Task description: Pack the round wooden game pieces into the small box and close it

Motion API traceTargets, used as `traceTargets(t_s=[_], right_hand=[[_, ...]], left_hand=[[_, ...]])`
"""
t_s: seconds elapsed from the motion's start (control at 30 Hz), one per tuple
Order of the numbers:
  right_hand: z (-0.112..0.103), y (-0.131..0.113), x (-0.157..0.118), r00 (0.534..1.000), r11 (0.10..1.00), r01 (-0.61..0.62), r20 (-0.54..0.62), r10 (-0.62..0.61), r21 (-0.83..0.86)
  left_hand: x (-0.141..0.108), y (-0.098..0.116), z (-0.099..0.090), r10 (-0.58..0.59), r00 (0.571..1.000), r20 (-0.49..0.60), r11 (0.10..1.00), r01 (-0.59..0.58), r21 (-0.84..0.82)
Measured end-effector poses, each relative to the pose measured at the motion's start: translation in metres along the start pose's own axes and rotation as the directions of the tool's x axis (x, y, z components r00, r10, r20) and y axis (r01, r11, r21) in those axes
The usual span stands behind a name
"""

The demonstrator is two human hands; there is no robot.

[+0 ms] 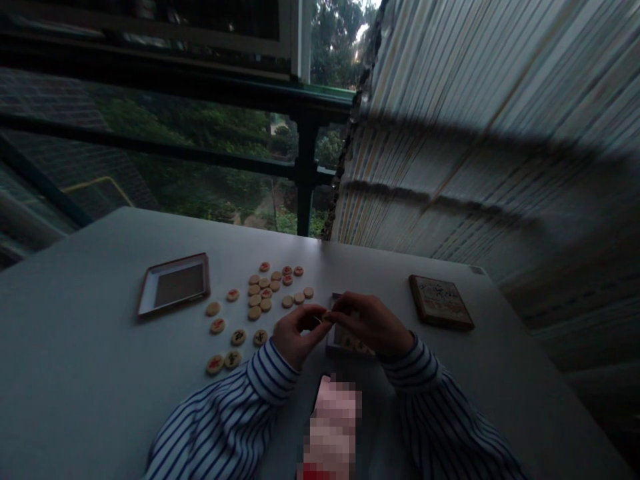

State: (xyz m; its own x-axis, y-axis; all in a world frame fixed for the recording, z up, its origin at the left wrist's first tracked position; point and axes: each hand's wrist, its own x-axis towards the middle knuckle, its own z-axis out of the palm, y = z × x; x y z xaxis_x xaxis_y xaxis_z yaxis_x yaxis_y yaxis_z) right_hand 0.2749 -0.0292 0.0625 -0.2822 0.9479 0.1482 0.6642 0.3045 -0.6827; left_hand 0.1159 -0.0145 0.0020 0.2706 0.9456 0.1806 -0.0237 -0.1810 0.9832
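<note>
Both of my hands meet over the near middle of the white table. A small round xiangqi piece (pixel 326 317) is pinched between the fingertips of my left hand (pixel 296 335) and my right hand (pixel 376 327). Beneath the right hand sits a shallow open box (pixel 332 347) with a few pieces in it, partly hidden by that hand. Left of my hands, several wooden xiangqi pieces (pixel 255 301) lie spread about, some blank side up, others showing red or black characters. A black-lettered piece (pixel 261 337) lies just beside my left wrist.
On the left is an open, shallow box lid or tray (pixel 149 311). A closed box with a printed top (pixel 440 301) lies at the right. Near the table's front, a phone-like object (pixel 333 427) is blurred by pixels. Window and striped curtain (pixel 400 200) border the white table (pixel 90 320).
</note>
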Motion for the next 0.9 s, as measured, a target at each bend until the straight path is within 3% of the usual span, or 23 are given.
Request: traceTargets(t_s=[0.2, 0.6, 0.9], right_hand=[[-0.0001, -0.0001, 0.0, 0.999, 1.0, 0.018, 0.036, -0.019, 0.019], [0.003, 0.0002, 0.0008, 1.0, 0.997, -0.001, 0.022, 0.0, 0.076], [0.0027, -0.0001, 0.0011, 0.999, 0.996, -0.011, -0.038, 0.014, 0.084]], left_hand=[[0.0001, 0.0046, 0.0012, -0.111, 0.993, -0.03, 0.985, 0.106, -0.137], [-0.0009, 0.0063, 0.0022, -0.165, 0.985, -0.059, 0.97, 0.151, -0.192], [-0.0002, 0.0049, -0.0007, -0.178, 0.984, 0.004, 0.959, 0.175, -0.222]])
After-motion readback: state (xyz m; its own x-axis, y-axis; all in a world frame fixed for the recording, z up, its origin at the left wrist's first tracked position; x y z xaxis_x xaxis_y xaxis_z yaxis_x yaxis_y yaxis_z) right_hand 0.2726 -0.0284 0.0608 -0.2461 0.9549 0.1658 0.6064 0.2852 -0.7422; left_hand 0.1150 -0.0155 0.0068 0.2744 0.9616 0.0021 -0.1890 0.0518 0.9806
